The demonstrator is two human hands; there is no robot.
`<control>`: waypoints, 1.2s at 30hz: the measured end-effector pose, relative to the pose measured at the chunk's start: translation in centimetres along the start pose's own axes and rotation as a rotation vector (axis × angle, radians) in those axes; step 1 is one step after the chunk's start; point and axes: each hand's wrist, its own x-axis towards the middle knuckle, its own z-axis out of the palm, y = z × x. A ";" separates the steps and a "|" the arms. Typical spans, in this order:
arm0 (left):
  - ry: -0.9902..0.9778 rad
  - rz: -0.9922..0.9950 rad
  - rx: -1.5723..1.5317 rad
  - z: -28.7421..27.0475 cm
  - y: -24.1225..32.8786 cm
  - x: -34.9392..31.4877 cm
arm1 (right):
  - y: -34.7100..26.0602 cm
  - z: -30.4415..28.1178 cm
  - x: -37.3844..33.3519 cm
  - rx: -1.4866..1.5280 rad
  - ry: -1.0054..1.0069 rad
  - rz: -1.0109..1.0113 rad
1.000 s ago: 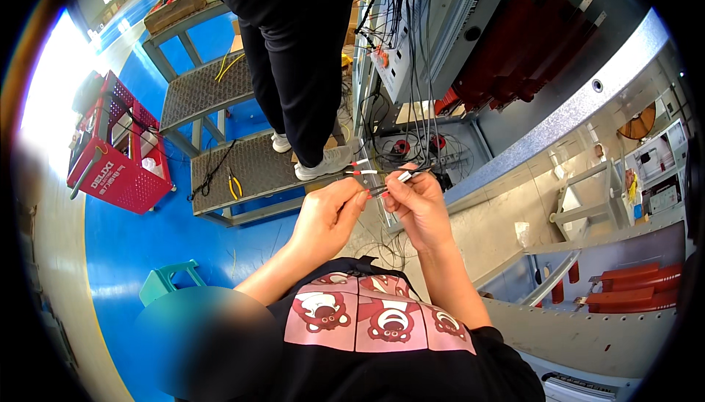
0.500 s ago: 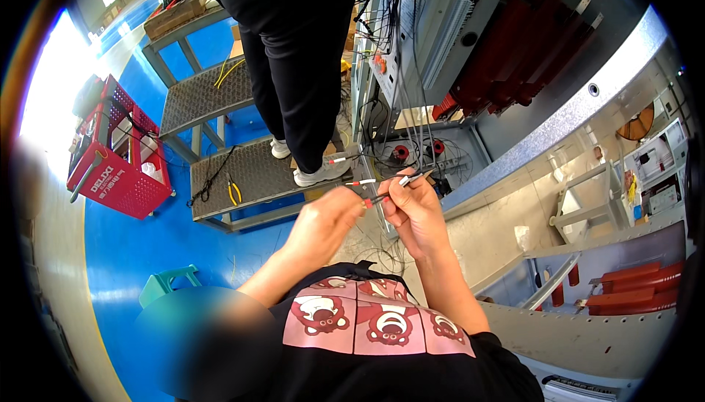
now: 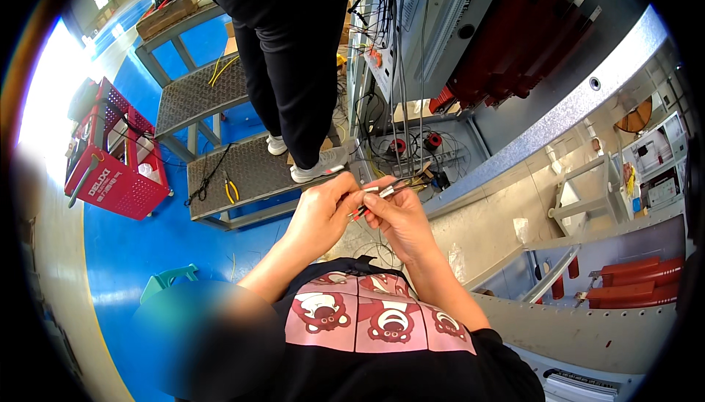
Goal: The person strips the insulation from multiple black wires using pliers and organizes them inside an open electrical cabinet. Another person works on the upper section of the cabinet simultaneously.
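Observation:
In front of my chest, my left hand (image 3: pixel 323 209) and my right hand (image 3: pixel 400 220) meet, fingers pinched together. Between them are thin black wires with red and white end sleeves (image 3: pixel 358 213). My right hand grips the wires, whose other ends point toward the cabinet. The left fingertips close at the same bundle, partly hiding it. Beyond the hands, dark cables (image 3: pixel 400 71) hang down in the open grey cabinet (image 3: pixel 470 42).
A person in black trousers (image 3: pixel 294 71) stands on metal steps (image 3: pixel 253 174) just ahead. On the steps lie yellow-handled pliers (image 3: pixel 231 190). A red tool cart (image 3: pixel 117 174) and a green stool (image 3: pixel 169 281) stand left. Red insulators (image 3: pixel 631 284) sit in another cabinet at right.
My hands have drawn closer together: the left moved up and right, the right moved slightly left. The sleeved wire ends now sit between the fingers of both hands.

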 end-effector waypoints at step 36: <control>-0.252 -0.072 -0.113 -0.1 -0.7 2.9 | -1.8 -1.9 2.1 -0.309 0.058 -0.168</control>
